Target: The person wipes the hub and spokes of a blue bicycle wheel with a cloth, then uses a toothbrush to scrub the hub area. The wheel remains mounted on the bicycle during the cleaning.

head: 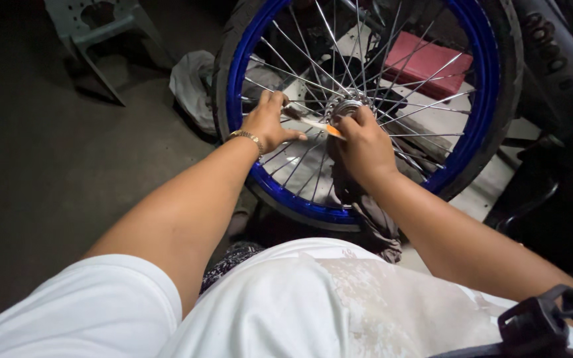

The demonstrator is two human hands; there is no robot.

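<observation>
My right hand [364, 147] pinches a slim orange-tipped tool [319, 125], its long axis running left toward the hub [346, 106] just above. My left hand [266, 124] clasps spokes [426, 86] beside it, equally near

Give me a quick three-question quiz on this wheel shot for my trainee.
1. True or false: the wheel rim is red.
2. Which hand wears the gold bracelet?
3. The right hand holds an orange-tipped tool near the: A) tyre B) hub C) floor

Key: 1. False, it is blue. 2. The left hand, which grips the spokes. 3. B
</observation>
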